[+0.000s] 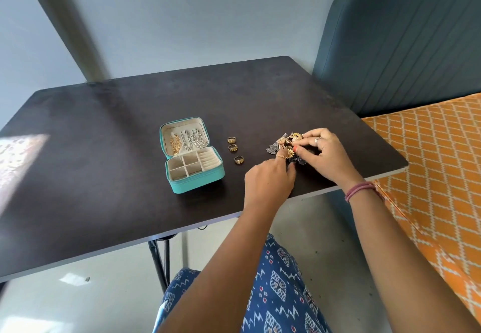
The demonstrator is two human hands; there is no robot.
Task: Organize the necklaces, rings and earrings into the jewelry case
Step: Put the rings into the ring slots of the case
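- Table [104, 129] was dark, filling the middle of the frame; a pale patch of light lay on its left edge.
- Case [192, 155] sat open at centre frame, teal outside, cream inside; its lid stood tilted back toward the upper part of the frame.
- Necklaces [188, 138] hung in the lid: one gold chain at left, silver chains beside it at right.
- Lower tray of the case showed small square compartments at left and ring rolls at right; no jewelry could be made out in them.
- Three rings [233, 147] lay on the table just right of the case, in a loose line running down the frame; gold-toned, apart from one another.
- Earrings [285, 145] lay in a heap right of centre, gold and dark silver pieces mixed; single pieces hard to separate by eye.
- Left hand [270, 179] came in from below the heap; fingers curled, tips at the lower edge of the heap, apparently pinching a gold piece; grip partly hidden.
- Right hand [322, 150] rested on the right side of the heap; thumb and forefinger were closed on a gold earring near the top; a ring showed on one finger.
- Bands [360, 189] circled the right wrist.
- Orange patterned bedding [429, 163] filled the right of the frame, with a blue-grey headboard [403, 46] above it.
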